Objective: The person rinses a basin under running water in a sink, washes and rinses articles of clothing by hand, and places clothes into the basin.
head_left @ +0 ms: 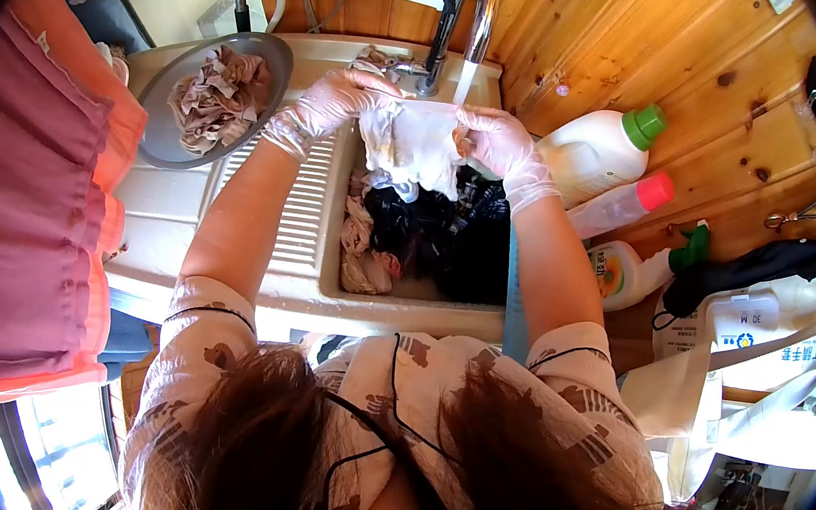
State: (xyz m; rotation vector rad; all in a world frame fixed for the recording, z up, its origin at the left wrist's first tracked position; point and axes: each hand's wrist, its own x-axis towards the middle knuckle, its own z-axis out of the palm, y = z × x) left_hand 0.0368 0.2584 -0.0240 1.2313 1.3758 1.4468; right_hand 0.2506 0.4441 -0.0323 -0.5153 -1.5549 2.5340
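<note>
Between my two hands a small white garment (pixel 415 150) hangs stretched by its upper edge over the sink (pixel 333 272). My left hand (pixel 337 106), in a thin see-through glove, pinches its left corner. The right corner is gripped by my right hand (pixel 500 150), gloved the same way. Water runs from the chrome faucet (pixel 481 27) just behind the garment's top edge. Below it, dark wet clothes (pixel 431 232) fill much of the sink. Beige and pinkish laundry (pixel 360 250) lies along the sink's left side.
A grey basin (pixel 152 130) with crumpled beige laundry (pixel 220 98) rests left of the ribbed washboard (pixel 277 215). On the right stand a white detergent jug (pixel 591 150), a pink-capped bottle (pixel 620 207) and a spray bottle (pixel 627 275). Pinkish cloths (pixel 30 212) hang at left.
</note>
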